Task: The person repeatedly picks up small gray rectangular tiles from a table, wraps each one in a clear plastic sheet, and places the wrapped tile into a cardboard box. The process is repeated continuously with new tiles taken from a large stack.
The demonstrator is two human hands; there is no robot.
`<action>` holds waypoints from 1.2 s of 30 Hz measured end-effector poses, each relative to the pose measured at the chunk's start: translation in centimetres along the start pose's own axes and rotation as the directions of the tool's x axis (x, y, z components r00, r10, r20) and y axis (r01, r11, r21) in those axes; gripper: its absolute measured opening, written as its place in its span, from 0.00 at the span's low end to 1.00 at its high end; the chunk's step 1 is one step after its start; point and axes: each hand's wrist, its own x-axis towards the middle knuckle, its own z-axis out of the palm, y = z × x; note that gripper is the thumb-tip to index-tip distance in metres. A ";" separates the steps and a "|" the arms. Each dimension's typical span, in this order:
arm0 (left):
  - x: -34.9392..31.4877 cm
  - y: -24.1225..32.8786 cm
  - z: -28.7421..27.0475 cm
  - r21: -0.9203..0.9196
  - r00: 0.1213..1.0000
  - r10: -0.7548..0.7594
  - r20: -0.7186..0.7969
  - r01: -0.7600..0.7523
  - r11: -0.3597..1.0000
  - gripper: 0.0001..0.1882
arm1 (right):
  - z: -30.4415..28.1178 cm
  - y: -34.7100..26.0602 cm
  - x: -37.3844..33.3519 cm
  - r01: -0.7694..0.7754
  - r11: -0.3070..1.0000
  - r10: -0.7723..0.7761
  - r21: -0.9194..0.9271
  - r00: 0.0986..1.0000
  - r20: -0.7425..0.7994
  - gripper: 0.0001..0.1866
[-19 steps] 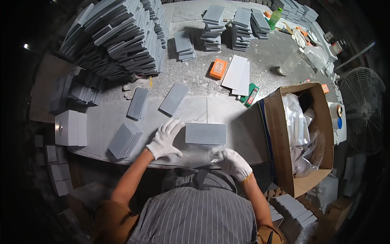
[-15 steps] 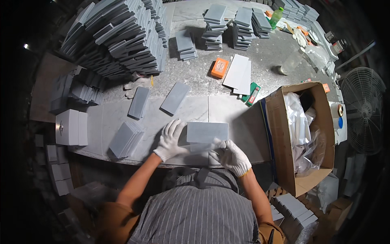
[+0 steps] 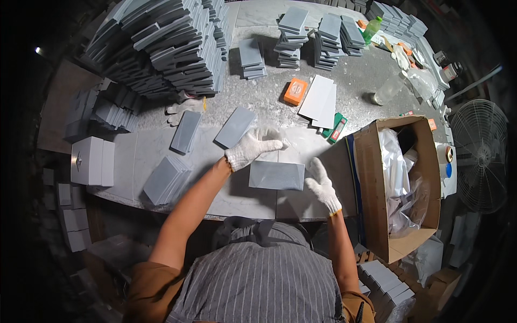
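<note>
A flat grey rectangular slab [image 3: 277, 175] lies on the pale marble-look worktop, between my gloved hands. My left hand [image 3: 253, 147], in a white knit glove, is just beyond the slab's far left corner. Its thumb and fingers pinch what looks like a thin clear plastic film [image 3: 290, 139], hard to make out against the bright surface. Beside the slab's right end, my right hand [image 3: 322, 188], also gloved, has its thumb and fingers apart and holds nothing. Behind my left hand rests another grey slab [image 3: 236, 127], with one more [image 3: 186, 132] to its left.
A fanned pile of slabs [image 3: 167, 180] sits at left, near a white box [image 3: 92, 161]. Tall slab stacks [image 3: 177, 48] rise far left. White boards [image 3: 319, 101], an orange box [image 3: 295, 91] and a green box [image 3: 337, 128] lie ahead. An open carton [image 3: 371, 183] of plastic stands right.
My left hand has moved forward and right, past the slab's far edge. My right hand has come away from the clear film at the near edge and opened beside the slab.
</note>
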 end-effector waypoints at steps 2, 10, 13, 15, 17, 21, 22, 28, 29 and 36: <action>1.2 0.2 -0.3 -0.035 1.000 0.004 0.029 -0.003 0.999 0.06 | 0.4 -1.0 0.7 -0.001 0.965 0.022 -0.263 0.997 0.077 0.59; 5.6 -2.9 -3.2 -0.029 0.985 -0.028 -0.170 0.024 0.999 0.10 | 2.7 -4.8 4.2 -0.049 0.991 0.038 0.128 0.995 0.088 0.15; 5.0 -3.4 -4.0 -0.113 0.885 -0.236 -0.400 0.208 0.972 0.12 | 3.3 -1.7 5.5 -0.140 0.970 0.162 0.200 0.982 -0.100 0.14; 2.5 -5.1 -4.7 0.012 0.918 -0.237 -0.318 0.254 0.967 0.16 | 4.5 -2.9 4.9 -0.161 0.962 0.210 0.220 0.952 -0.224 0.16; 0.1 -7.6 -5.6 0.189 0.967 -0.205 -0.149 0.231 0.954 0.16 | 5.3 -2.7 4.6 -0.124 0.951 0.210 0.281 0.931 -0.298 0.17; -2.1 -8.4 -3.3 0.338 0.928 -0.209 -0.309 0.312 0.888 0.12 | 5.4 -3.9 5.1 -0.232 0.938 0.292 0.258 0.930 -0.225 0.17; -1.8 -8.6 -3.0 0.263 0.909 -0.234 -0.345 0.333 0.905 0.12 | 5.4 -3.9 5.3 -0.275 0.935 0.323 0.224 0.921 -0.219 0.19; -0.9 -10.1 -2.4 0.163 0.862 -0.214 -0.460 0.318 0.934 0.09 | 5.3 -2.1 5.6 -0.226 0.923 0.298 0.312 0.932 -0.207 0.10; -1.0 -10.4 -2.5 0.145 0.856 -0.225 -0.466 0.325 0.934 0.09 | 5.6 -2.8 5.7 -0.256 0.912 0.346 0.322 0.900 -0.266 0.11; 1.1 -8.0 -4.7 0.368 0.827 -0.188 -0.529 0.423 0.828 0.12 | 3.9 -4.0 6.4 -0.424 0.890 0.455 0.167 0.848 -0.271 0.15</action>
